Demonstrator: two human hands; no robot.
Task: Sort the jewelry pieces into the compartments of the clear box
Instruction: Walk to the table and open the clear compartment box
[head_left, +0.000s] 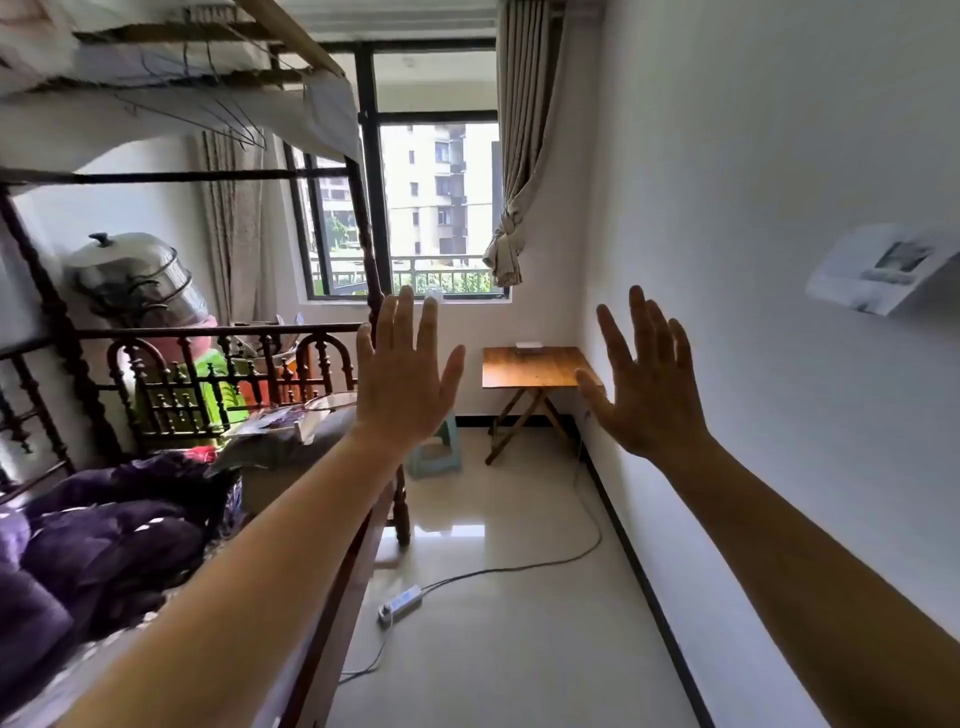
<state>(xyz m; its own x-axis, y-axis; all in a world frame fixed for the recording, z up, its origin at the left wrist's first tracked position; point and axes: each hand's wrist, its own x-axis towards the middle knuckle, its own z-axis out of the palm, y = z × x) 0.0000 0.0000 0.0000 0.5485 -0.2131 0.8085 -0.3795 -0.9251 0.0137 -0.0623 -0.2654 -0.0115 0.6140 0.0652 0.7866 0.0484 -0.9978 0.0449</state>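
Observation:
Both arms are stretched out in front of me at chest height. My left hand (402, 376) is raised with its back to me, fingers spread, holding nothing. My right hand (641, 387) is likewise raised and empty, fingers apart. Far behind them a small wooden folding table (530, 366) stands against the wall under the window, with a small flat pale box (530, 346) lying on its far edge. No jewelry pieces can be made out from here.
A wooden bunk bed (208, 374) with purple bedding (104, 530) fills the left. A white wall runs along the right. On the tiled floor lie a power strip (399, 604) with its cable and a pale green stool (434, 452) beside the table.

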